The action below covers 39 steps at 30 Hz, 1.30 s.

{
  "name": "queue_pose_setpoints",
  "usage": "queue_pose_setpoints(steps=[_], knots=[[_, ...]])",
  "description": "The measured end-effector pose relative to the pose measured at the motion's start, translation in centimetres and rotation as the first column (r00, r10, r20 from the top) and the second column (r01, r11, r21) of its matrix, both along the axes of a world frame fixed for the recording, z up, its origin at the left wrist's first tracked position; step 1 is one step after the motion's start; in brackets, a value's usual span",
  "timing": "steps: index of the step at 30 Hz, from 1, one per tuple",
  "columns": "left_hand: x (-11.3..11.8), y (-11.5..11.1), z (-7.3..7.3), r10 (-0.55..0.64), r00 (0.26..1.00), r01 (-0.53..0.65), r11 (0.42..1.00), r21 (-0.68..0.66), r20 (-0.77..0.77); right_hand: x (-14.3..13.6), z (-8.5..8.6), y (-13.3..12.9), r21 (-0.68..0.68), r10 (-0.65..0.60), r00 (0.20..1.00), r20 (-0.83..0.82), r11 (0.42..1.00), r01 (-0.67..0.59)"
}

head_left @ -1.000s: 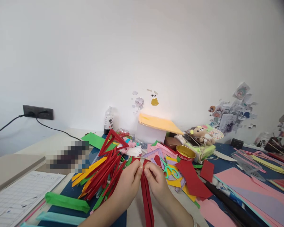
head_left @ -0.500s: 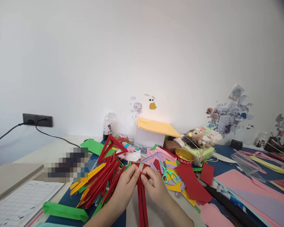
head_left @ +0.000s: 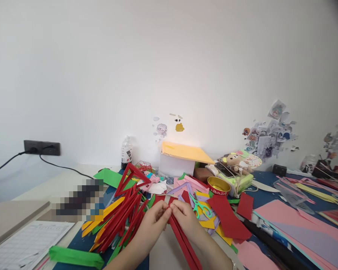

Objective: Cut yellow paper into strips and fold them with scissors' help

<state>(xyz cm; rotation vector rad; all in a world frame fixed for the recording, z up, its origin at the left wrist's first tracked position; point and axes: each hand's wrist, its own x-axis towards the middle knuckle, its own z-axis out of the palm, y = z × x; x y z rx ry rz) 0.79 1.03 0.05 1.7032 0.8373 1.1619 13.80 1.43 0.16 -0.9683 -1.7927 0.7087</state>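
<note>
A long folded strip of red paper [head_left: 186,242] runs from my fingertips toward the lower edge of the view, slanting to the right. My left hand [head_left: 154,221] pinches its far end between thumb and fingers. Right beside it, my right hand [head_left: 184,216] grips the same end, the two thumbs almost touching. Beyond the hands lies more red paper [head_left: 159,200]. To the left is a heap of folded red strips [head_left: 124,213] mixed with yellow and green ones. Green-handled scissors [head_left: 199,208] rest on paper scraps to the right.
A gold round tin [head_left: 219,185] and a white box with an orange top [head_left: 177,165] stand behind. A bottle [head_left: 126,152] is by the wall. Pink sheets [head_left: 293,225] cover the right side, and a green folded strip [head_left: 76,257] lies at the front left.
The near end of the red paper strip has swung to the right, from nearly straight to slanting. Both hands keep hold of its far end, fingers slightly shifted.
</note>
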Motion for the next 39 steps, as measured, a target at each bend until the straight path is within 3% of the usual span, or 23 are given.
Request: queue_pose_setpoints(steps=[5,9,12,15,18,21,24,26,28,30,34,37,39], knots=[[-0.2,0.3,0.2,0.046,0.997,-0.038,0.990,-0.139,0.057,1.8,1.6,-0.5,-0.014,0.079,0.996,0.036,0.997,-0.079],[-0.7,0.0,0.8,0.141,0.977,-0.106,0.972,-0.211,0.158,5.0,2.1,-2.1,-0.171,0.091,0.994,0.055,0.982,-0.080],[-1.0,-0.2,1.5,0.184,0.961,-0.132,0.961,-0.245,0.204,7.0,0.6,-3.1,-0.292,0.045,0.999,0.016,0.956,-0.038],[-0.9,-0.4,2.2,0.177,0.963,-0.120,0.956,-0.269,0.202,8.2,-1.5,-3.5,-0.283,-0.013,0.991,-0.131,0.959,-0.025],[-0.9,-1.1,2.1,0.143,0.987,-0.118,0.956,-0.270,0.075,8.9,-2.7,-4.2,-0.272,-0.039,0.978,-0.207,0.962,-0.019],[-1.8,-2.7,0.7,0.117,0.955,-0.159,0.978,-0.138,-0.271,9.2,-2.9,-5.9,-0.269,-0.040,0.981,-0.188,0.963,-0.012],[-3.3,-5.0,-1.5,0.277,0.757,-0.174,0.959,0.226,-0.592,9.0,-2.8,-7.9,-0.243,0.031,0.996,-0.081,0.969,-0.050],[-4.1,-6.3,-2.7,0.382,0.688,-0.017,0.858,0.513,-0.617,8.5,-2.5,-8.9,-0.175,0.049,0.998,0.048,0.984,-0.040],[-4.5,-7.0,-3.3,0.382,0.674,0.216,0.717,0.663,-0.633,7.9,-2.2,-9.5,-0.061,0.032,0.976,0.217,0.998,-0.019],[-4.3,-7.1,-3.5,0.357,0.626,0.389,0.627,0.675,-0.693,7.3,-2.1,-9.8,0.062,-0.010,0.926,0.376,0.998,-0.014],[-3.1,-6.7,-3.9,0.422,0.536,0.493,0.546,0.677,-0.731,6.3,-3.0,-9.7,0.313,-0.186,0.777,0.601,0.950,-0.015],[-2.2,-6.3,-4.9,0.472,0.485,0.484,0.557,0.675,-0.736,5.7,-4.2,-9.3,0.461,-0.288,0.681,0.673,0.884,-0.081],[-1.9,-6.1,-5.6,0.483,0.468,0.443,0.597,0.669,-0.740,5.5,-4.8,-9.1,0.462,-0.301,0.676,0.672,0.884,-0.065]])
